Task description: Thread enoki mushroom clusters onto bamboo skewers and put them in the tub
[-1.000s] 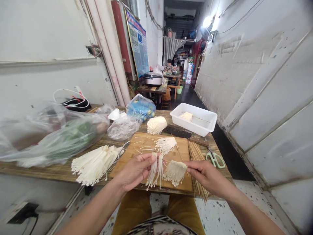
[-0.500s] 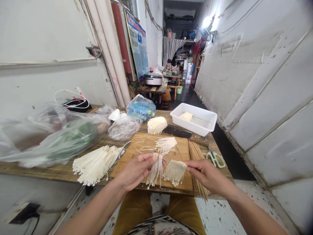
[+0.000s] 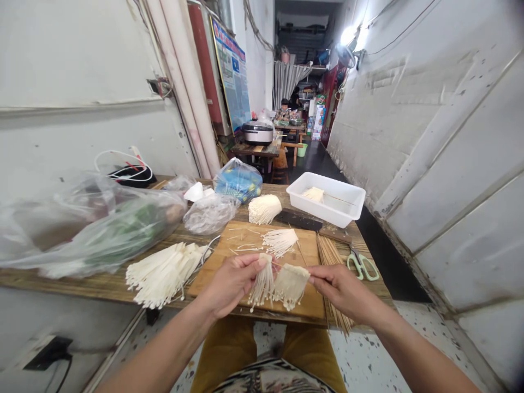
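Observation:
My left hand point(image 3: 236, 281) pinches a small bunch of enoki mushrooms point(image 3: 263, 284) by its base, caps hanging down. Fingers closed, my right hand point(image 3: 341, 283) grips a flat bunch of enoki on a thin wooden skewer point(image 3: 277, 265). The skewer's length shows between the two bunches, and its tip is hidden at my left fingers. Both hands are above the near part of a wooden cutting board point(image 3: 208, 278). A fanned enoki bunch point(image 3: 280, 242) with a skewer lies farther back on the board.
Left of the board is a large enoki pile point(image 3: 166, 273); another enoki bunch point(image 3: 264, 209) stands behind it. A dark-bladed knife point(image 3: 298, 219), loose skewers point(image 3: 332, 262) and green-handled scissors point(image 3: 362, 266) lie right. Beyond are a white tub point(image 3: 327, 214) and plastic bags point(image 3: 210, 213). A person sits far back.
The bunch in my left hand is now gathered closer together and nearer the skewered bunch. My right hand keeps nearly the same place. The view has shifted slightly.

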The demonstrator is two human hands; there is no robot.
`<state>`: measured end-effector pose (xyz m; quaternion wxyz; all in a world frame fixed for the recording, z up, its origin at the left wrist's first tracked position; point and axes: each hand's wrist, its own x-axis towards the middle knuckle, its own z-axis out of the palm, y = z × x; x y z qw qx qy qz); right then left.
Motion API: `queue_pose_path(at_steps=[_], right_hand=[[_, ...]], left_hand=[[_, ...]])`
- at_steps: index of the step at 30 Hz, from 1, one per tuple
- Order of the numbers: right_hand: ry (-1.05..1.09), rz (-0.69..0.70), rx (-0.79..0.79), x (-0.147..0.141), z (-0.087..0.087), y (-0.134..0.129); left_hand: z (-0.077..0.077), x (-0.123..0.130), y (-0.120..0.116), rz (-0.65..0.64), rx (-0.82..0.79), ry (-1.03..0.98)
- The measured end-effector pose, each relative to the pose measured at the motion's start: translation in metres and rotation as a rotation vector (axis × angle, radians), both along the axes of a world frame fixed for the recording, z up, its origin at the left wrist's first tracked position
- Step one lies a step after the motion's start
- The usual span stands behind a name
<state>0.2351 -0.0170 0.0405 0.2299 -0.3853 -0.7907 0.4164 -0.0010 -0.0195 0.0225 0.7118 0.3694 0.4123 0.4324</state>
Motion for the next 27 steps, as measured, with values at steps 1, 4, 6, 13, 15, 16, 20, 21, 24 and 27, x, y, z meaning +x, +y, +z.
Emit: queue_pose_path(at_steps=[1, 4, 6, 13, 15, 16, 20, 21, 24, 27], right_hand=[[0.020, 0.012, -0.017, 0.000, 0.000, 0.001], [0.059, 0.041, -0.060, 0.002, 0.000, 0.005], [0.063, 0.038, -0.087, 0.005, -0.002, 0.007], [0.068, -0.002, -0.165, 0.012, -0.010, 0.009], [0.076, 0.006, -0.160, 0.011, -0.009, 0.009], [0.078, 0.008, -0.154, 0.010, -0.008, 0.009], [0.074, 0.012, -0.137, 0.009, -0.006, 0.009], [0.071, 0.013, -0.139, 0.009, -0.006, 0.008], [0.069, 0.021, -0.138, 0.009, -0.006, 0.008], [0.086, 0.044, -0.132, 0.009, -0.004, 0.007]], left_hand=[[0.000, 0.000, 0.000, -0.004, 0.003, -0.002], [0.000, -0.001, 0.000, -0.012, 0.018, -0.033], [0.000, -0.003, 0.000, -0.006, 0.031, -0.060], [-0.002, -0.004, 0.001, 0.052, 0.063, -0.047], [-0.003, -0.003, 0.001, 0.077, 0.055, -0.035], [-0.003, -0.003, 0.001, 0.097, 0.049, -0.026], [-0.005, -0.002, 0.002, 0.162, 0.035, -0.006], [-0.006, -0.002, 0.002, 0.173, 0.031, -0.004], [-0.005, -0.001, 0.002, 0.192, 0.022, 0.000], [-0.002, -0.001, 0.000, 0.191, 0.028, -0.005]])
